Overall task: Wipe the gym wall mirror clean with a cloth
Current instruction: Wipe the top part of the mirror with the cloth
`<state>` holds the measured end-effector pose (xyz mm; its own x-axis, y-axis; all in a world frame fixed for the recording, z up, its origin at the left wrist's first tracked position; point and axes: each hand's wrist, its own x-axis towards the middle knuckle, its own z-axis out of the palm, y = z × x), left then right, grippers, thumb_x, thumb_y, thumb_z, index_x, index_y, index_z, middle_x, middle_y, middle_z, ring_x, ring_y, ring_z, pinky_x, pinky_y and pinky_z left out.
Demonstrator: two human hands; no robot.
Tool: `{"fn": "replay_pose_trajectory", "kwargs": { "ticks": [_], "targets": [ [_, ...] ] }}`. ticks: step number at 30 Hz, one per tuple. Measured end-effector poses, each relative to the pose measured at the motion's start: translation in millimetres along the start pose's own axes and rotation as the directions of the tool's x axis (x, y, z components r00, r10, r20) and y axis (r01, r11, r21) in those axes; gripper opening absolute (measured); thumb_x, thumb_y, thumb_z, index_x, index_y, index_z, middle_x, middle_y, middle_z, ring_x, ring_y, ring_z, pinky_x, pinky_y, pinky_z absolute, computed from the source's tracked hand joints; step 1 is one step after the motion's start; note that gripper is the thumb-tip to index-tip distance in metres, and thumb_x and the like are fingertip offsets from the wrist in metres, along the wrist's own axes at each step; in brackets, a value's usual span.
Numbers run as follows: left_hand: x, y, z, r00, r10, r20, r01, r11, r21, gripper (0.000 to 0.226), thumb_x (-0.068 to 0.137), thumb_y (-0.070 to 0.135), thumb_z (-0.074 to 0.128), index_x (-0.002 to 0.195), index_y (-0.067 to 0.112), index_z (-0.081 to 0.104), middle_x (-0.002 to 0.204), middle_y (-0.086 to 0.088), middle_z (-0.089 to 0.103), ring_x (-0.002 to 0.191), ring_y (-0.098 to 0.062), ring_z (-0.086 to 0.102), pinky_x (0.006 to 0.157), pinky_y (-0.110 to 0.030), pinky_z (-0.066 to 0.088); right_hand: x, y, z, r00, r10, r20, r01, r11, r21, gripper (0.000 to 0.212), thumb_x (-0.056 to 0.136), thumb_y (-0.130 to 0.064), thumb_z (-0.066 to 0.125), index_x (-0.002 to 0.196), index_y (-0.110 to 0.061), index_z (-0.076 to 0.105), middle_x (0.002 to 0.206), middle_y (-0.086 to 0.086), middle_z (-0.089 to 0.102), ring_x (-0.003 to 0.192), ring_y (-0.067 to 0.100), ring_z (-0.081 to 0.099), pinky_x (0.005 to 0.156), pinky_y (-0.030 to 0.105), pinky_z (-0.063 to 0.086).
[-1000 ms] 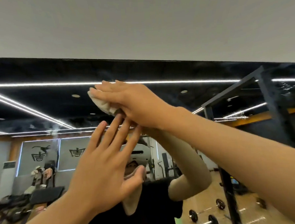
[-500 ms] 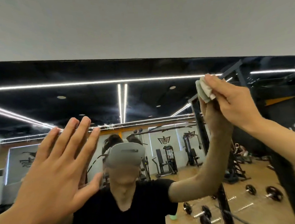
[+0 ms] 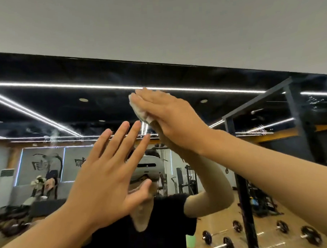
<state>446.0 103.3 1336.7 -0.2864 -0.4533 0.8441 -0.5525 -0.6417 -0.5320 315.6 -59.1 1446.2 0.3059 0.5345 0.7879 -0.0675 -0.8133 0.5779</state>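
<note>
I have the white cloth [image 3: 139, 110] high on the wall mirror [image 3: 46, 110], just under its top edge, where the pale wall [image 3: 154, 21] begins. My right hand [image 3: 170, 119] lies flat over it. The fingers [image 3: 148, 95] are straight and close together, pressing the cloth to the glass rather than curling round it. I cannot see the thumb. The cloth shows only as a bunched strip along the left edge of that hand, its long axis slanting from upper left to lower right.

My left hand [image 3: 108, 175] is below and to the left of the right, with its fingertips just short of the cloth. Its fingers [image 3: 122, 138] are spread and straight, palm towards the glass, holding nothing. It looks braced on the mirror, but I cannot tell whether it actually touches.

The relation that matters, as I judge it, is the hazy smears [image 3: 52, 136] on the glass. They lie well to the left of the cloth and lower, beyond the left hand. The left hand is nearer to them, but only the right carries the cloth. A leftward, downward stroke would therefore have to pass over or around the left hand. More faint specks [image 3: 260, 129] show to the right, near the reflected rack [image 3: 241, 176].
</note>
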Motion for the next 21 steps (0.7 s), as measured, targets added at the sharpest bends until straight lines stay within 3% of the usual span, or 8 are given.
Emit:
{"fn": "replay_pose_trajectory", "kwargs": {
  "ticks": [3,5,8,13,17,21],
  "targets": [
    [0,-2,-1,1.0,0.007,0.006,-0.007,1.0,0.006,0.088,0.095,0.063,0.043,0.165,0.011,0.032,0.175,-0.016,0.019,0.162,-0.035,0.017,0.126,-0.059,0.021,-38,24,-13,0.996,-0.071,0.055,0.072,0.997,-0.029,0.053,0.105,-0.012,0.05,0.157,-0.017,0.041,0.162,0.007,0.042,0.153,0.022,0.033,0.128,0.038,0.025],
    [0,-1,-2,1.0,0.012,0.008,-0.012,1.0,0.009,0.088,0.095,0.062,0.042,0.164,0.01,0.033,0.175,-0.015,0.019,0.162,-0.035,0.018,0.126,-0.06,0.021,-69,47,-25,0.998,-0.057,0.035,0.058,0.997,-0.042,0.051,0.105,-0.018,0.042,0.156,-0.018,0.04,0.161,0.006,0.043,0.152,0.022,0.035,0.126,0.043,0.03],
    [0,1,-2,1.0,0.013,0.003,-0.013,1.0,0.015,0.087,0.094,0.061,0.042,0.164,0.009,0.035,0.174,-0.017,0.02,0.161,-0.037,0.019,0.126,-0.061,0.021,-113,83,-52,0.998,0.062,-0.018,-0.063,0.993,-0.104,0.051,0.104,-0.014,0.04,0.155,-0.016,0.041,0.16,0.008,0.043,0.152,0.024,0.037,0.124,0.047,0.034],
    [2,5,-1,1.0,-0.004,0.004,0.004,1.0,0.023,0.088,0.094,0.061,0.042,0.163,0.008,0.036,0.174,-0.018,0.022,0.161,-0.038,0.02,0.125,-0.064,0.024,-163,106,-76,0.928,0.349,-0.13,-0.362,0.927,-0.098,0.054,0.106,0.0,0.046,0.156,-0.017,0.039,0.16,0.004,0.043,0.152,0.018,0.036,0.128,0.033,0.024],
    [2,6,-1,0.999,-0.021,0.025,0.02,1.0,0.008,0.088,0.094,0.062,0.043,0.163,0.009,0.036,0.173,-0.018,0.022,0.161,-0.037,0.02,0.125,-0.063,0.024,-125,80,-54,0.863,0.471,-0.182,-0.475,0.88,0.024,0.051,0.106,-0.005,0.049,0.156,-0.014,0.043,0.152,0.014,0.053,0.141,0.029,0.051,0.12,0.053,0.038],
    [1,6,-2,0.999,-0.028,0.03,0.029,0.999,-0.023,0.086,0.095,0.063,0.041,0.164,0.012,0.034,0.174,-0.018,0.021,0.161,-0.037,0.019,0.125,-0.063,0.026,-40,29,-23,0.906,0.377,-0.192,-0.378,0.925,0.031,0.05,0.104,-0.012,0.043,0.153,-0.008,0.046,0.152,0.013,0.053,0.14,0.028,0.051,0.125,0.035,0.025]
  ]
}}
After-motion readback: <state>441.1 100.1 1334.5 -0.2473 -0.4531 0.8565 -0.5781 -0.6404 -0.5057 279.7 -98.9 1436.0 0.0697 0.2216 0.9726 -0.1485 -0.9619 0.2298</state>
